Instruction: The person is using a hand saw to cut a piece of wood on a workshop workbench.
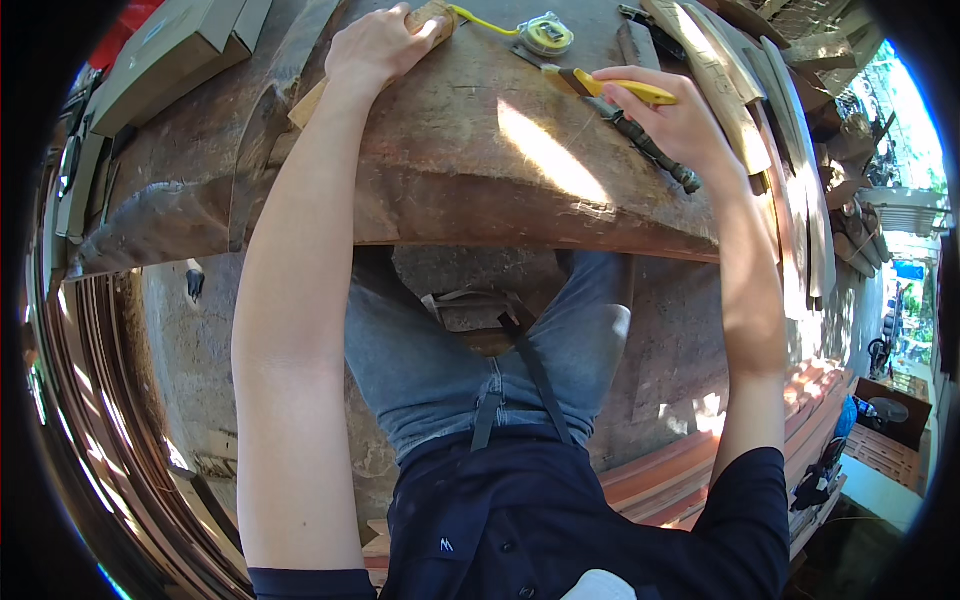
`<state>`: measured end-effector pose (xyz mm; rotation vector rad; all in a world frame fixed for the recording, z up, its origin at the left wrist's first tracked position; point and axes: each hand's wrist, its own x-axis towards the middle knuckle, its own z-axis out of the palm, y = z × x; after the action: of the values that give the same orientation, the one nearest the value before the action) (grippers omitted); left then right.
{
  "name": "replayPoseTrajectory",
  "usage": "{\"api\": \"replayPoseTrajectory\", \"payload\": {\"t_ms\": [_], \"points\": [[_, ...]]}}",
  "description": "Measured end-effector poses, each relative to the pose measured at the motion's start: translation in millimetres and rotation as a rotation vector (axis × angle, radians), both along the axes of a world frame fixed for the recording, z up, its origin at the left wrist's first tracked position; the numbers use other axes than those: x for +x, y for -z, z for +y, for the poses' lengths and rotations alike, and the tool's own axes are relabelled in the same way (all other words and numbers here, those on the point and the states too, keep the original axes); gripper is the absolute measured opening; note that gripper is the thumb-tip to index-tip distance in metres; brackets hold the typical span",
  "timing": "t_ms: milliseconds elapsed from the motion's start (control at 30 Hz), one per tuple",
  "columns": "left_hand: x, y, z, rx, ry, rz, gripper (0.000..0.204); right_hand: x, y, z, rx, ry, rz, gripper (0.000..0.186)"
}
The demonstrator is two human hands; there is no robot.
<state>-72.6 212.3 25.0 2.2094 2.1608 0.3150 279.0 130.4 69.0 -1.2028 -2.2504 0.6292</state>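
Near the far edge of the workbench (pixel 430 195), my left hand (pixel 375 48) is closed over a piece of light wood (pixel 308 106), whose near end shows beside my forearm. My right hand (pixel 668 115) grips a yellow-handled brush (pixel 645 92) with a dark collar; its pale tip points left. Just beyond that tip lies a yellow and clear tape measure (pixel 546 35), its yellow blade running left toward my left hand. Below my right hand, a dark ridged rod-shaped tool (pixel 650 148) rests on the bench, partly hidden by the brush and fingers.
Long wooden strips (pixel 730 95) lie along the bench's right side. A cardboard box (pixel 165 65) stands at the far left. Reddish planks (pixel 660 470) are stacked at lower right, and more long boards (pixel 95 400) line the left. My legs are under the bench edge.
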Motion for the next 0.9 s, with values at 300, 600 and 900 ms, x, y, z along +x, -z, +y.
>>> {"api": "replayPoseTrajectory", "payload": {"t_ms": [300,600,900], "points": [[3,3,-4,0.045,-0.010,-0.043,0.069,32,18,-16,-0.426,0.199,0.313,0.031],[1,4,-3,0.038,-0.016,-0.017,0.068,24,27,-10,-0.522,0.201,0.381,0.036],[5,-2,-6,-0.001,-0.022,-0.020,0.072,7,31,4,-0.485,0.186,0.407,0.040]]}}
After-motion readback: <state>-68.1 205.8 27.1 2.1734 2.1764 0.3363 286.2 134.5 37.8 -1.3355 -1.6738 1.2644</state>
